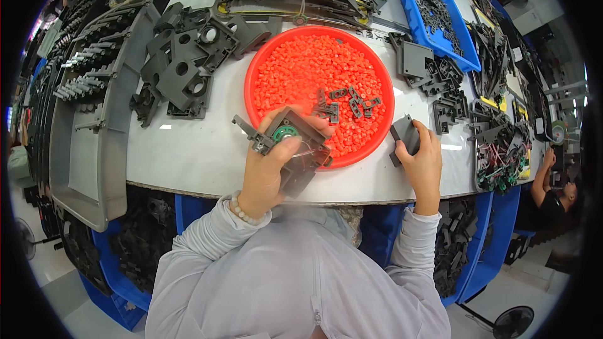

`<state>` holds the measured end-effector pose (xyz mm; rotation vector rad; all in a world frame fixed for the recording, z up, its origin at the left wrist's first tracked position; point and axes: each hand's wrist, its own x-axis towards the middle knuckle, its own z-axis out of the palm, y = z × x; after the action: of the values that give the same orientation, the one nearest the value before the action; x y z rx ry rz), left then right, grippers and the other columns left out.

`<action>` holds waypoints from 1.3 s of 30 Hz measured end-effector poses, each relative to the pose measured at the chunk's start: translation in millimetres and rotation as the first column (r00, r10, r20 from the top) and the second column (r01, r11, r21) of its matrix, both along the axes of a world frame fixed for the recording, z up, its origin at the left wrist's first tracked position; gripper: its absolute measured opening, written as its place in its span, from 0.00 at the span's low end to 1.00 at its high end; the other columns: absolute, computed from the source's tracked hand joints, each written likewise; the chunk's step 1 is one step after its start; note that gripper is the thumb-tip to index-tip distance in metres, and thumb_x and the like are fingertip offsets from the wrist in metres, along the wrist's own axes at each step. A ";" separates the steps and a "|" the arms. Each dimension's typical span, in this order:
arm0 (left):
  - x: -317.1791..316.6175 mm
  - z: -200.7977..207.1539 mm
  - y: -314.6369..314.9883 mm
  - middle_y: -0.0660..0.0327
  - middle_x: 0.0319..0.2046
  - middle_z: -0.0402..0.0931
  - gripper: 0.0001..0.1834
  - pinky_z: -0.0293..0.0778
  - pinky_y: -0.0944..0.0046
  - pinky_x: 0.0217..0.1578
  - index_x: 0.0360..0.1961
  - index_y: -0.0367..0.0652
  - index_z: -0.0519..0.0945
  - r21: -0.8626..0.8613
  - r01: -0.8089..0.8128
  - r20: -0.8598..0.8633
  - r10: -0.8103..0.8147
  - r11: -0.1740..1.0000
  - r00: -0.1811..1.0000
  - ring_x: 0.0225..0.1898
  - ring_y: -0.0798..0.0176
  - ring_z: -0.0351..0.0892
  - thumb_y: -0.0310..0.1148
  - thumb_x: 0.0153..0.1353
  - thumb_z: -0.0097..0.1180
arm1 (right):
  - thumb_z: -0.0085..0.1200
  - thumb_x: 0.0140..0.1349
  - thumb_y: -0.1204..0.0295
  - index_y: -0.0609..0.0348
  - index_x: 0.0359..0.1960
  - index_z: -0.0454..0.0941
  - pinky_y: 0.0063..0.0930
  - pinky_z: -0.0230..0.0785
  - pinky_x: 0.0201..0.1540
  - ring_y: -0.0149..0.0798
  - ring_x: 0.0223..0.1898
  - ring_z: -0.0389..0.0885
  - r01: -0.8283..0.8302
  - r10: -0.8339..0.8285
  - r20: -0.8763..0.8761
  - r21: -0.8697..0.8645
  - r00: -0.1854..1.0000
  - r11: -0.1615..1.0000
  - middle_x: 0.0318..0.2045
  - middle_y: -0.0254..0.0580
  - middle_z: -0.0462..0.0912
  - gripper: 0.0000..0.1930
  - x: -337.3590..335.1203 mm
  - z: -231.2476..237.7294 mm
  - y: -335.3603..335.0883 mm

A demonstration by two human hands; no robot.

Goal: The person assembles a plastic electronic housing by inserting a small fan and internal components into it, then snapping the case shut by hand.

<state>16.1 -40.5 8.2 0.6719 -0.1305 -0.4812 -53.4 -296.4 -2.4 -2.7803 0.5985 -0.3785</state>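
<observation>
My left hand [267,163] is closed around a dark grey plastic housing [298,135] with a round green part [286,133] set in it. The thumb presses close to the green part, and thin wires show on the housing. A smaller dark grey block sticks out on its left. To the right, my right hand [422,160] grips a dark grey rectangular plastic piece [407,133] at the table, thumb on one side and fingers on the other. Between the hands and farther back stands a round red tray [388,97] full of small orange-red pieces, with several dark clips [355,102] on top.
Dark plastic housings [182,66] are heaped at the left, beside a grey bin [113,169] with rods. At the back right stands a blue tray [468,63] of small dark parts. Wired green parts [502,163] lie far right. Blue bins [480,238] sit below the table edge.
</observation>
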 end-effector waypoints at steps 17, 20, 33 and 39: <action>-15.0 -5.4 1.5 0.61 0.52 0.67 0.55 0.67 0.58 0.55 0.58 0.47 0.60 0.001 0.000 -0.010 0.000 1.000 1.000 0.54 0.63 0.68 0.80 0.37 0.35 | 0.63 0.32 0.73 0.63 0.46 0.74 0.37 0.69 0.40 0.49 0.39 0.74 -0.710 0.591 0.416 0.234 0.691 0.664 0.38 0.49 0.75 0.31 20.0 78.5 109.8; -14.4 -15.4 0.3 0.63 0.53 0.66 0.57 0.67 0.58 0.55 0.59 0.47 0.59 -0.091 0.006 -0.023 -0.008 0.996 1.000 0.54 0.65 0.68 0.80 0.35 0.35 | 0.63 0.30 0.73 0.61 0.45 0.74 0.37 0.69 0.39 0.48 0.36 0.74 -0.691 0.598 0.382 0.175 0.704 0.701 0.36 0.49 0.74 0.31 24.1 82.4 116.7; -16.0 -13.1 1.0 0.62 0.55 0.62 0.54 0.66 0.55 0.56 0.59 0.47 0.58 -0.179 -0.018 -0.026 0.013 0.984 1.000 0.56 0.62 0.64 0.71 0.36 0.56 | 0.63 0.29 0.74 0.59 0.45 0.75 0.37 0.68 0.35 0.46 0.33 0.73 -0.676 0.628 0.305 0.083 0.717 0.732 0.36 0.45 0.74 0.32 28.3 85.2 133.5; -16.6 -15.6 1.6 0.63 0.55 0.62 0.53 0.66 0.54 0.56 0.60 0.50 0.57 -0.240 -0.006 -0.063 -0.010 0.971 0.998 0.56 0.61 0.64 0.65 0.36 0.63 | 0.62 0.30 0.75 0.60 0.47 0.74 0.35 0.69 0.37 0.46 0.35 0.74 -0.660 0.622 0.254 0.099 0.741 0.745 0.37 0.47 0.74 0.32 26.4 87.5 135.8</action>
<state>-0.6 -39.0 -7.5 0.4189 -0.1272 -0.4792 -27.0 -160.6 85.1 -2.5113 -0.3793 -0.4140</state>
